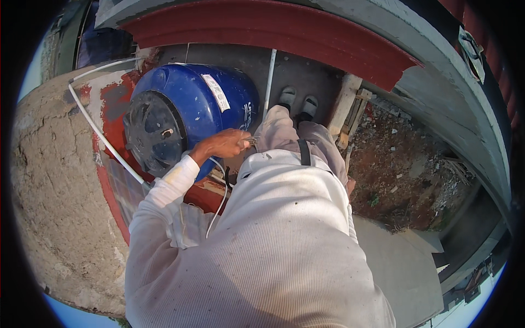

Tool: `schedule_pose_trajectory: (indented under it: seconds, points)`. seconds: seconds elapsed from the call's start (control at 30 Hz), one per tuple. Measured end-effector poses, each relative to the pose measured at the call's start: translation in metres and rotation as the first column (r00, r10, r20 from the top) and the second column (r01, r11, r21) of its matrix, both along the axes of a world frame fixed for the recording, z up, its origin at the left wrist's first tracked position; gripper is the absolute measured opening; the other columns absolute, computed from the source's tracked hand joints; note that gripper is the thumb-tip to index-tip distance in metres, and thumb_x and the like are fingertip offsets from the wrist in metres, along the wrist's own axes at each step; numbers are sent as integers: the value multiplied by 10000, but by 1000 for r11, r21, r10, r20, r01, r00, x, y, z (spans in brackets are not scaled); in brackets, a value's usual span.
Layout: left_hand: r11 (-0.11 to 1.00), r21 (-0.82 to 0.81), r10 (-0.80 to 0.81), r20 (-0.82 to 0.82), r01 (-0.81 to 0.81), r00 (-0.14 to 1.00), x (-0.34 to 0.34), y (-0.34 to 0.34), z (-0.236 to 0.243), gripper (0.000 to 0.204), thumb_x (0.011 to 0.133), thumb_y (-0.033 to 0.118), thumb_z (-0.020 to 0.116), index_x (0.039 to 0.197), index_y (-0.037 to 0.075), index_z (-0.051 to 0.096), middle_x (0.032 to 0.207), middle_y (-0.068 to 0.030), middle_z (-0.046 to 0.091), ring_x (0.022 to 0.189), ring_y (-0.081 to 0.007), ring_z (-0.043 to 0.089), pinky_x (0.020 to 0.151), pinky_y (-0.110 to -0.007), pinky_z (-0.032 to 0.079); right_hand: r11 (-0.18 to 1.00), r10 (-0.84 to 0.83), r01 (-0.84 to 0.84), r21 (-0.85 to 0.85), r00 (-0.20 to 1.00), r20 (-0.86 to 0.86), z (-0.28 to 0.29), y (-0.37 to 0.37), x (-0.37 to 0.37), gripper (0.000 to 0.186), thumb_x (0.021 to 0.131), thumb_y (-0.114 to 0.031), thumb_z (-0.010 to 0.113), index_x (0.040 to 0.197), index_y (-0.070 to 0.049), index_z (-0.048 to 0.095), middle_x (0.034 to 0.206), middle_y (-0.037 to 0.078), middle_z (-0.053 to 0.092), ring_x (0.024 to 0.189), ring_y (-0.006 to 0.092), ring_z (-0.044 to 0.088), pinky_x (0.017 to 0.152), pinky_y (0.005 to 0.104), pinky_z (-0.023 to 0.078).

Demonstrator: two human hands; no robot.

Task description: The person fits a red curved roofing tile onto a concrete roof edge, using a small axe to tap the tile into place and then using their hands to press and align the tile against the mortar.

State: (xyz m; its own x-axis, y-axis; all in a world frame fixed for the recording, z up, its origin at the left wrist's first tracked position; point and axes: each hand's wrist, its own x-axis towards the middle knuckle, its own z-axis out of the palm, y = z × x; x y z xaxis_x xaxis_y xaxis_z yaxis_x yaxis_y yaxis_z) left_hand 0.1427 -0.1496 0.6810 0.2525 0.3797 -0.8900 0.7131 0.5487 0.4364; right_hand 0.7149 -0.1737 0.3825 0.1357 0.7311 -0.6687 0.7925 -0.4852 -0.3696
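My left hand [223, 144] is closed beside the blue water tank [180, 90]. From its fingers stick out thin metal pieces [251, 140], like a small bunch of wires or nails; I cannot tell which. The tank has a black lid [156, 134] facing left. A white cable [225, 191] loops down just below my left hand. Of my right hand [350, 185] only a small part shows beside my right thigh, the rest being hidden by my body, so its fingers cannot be made out.
White pipes run along the wall at left [101, 134] and rise near my feet [269, 82]. Wooden boards [345, 112] stand at my right. Beyond them lies rubble-strewn soil [404, 164]. A red-painted ledge [262, 30] curves across ahead, and a rough plastered surface [54, 180] fills the left.
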Motion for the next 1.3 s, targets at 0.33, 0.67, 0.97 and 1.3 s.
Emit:
schedule_pose_trajectory:
  seconds: [0.33, 0.67, 0.97, 1.3]
  points:
    - [635, 136, 756, 93, -760, 648, -30, -34, -42, 336, 1076, 296, 509, 1129, 5, 670, 893, -1, 604, 830, -114, 545, 782, -291, 474, 1000, 5, -3, -27, 996, 84, -48, -31, 54, 355, 866, -289, 665, 830, 62, 704, 720, 302, 655, 578, 298, 551, 615, 510, 441]
    - [210, -126, 936, 312, -969, 163, 4, -24, -66, 279, 1076, 288, 560, 1156, 26, 611, 871, 35, 517, 794, -59, 483, 687, -227, 421, 999, -25, 27, 42, 999, -45, 104, 57, -78, 571, 869, -458, 738, 713, 81, 636, 576, 157, 594, 582, 186, 528, 556, 447, 418]
    - [460, -202, 888, 92, -865, 451, 13, 10, -164, 300, 1093, 360, 520, 998, 91, 610, 778, 60, 488, 679, -50, 450, 600, -227, 404, 994, 40, -29, -108, 993, 107, 48, 72, -114, 485, 799, -419, 747, 892, 56, 715, 719, 181, 686, 668, 274, 666, 646, 429, 497]
    - [406, 0, 892, -217, -914, 396, -15, -10, -370, 374, 1074, 428, 525, 1022, 69, 617, 772, 50, 504, 655, -58, 473, 583, -244, 409, 881, 289, -422, 213, 838, 464, -20, 198, -180, 336, 829, -264, 743, 1060, -23, 703, 933, 208, 734, 870, 410, 718, 755, 471, 563]
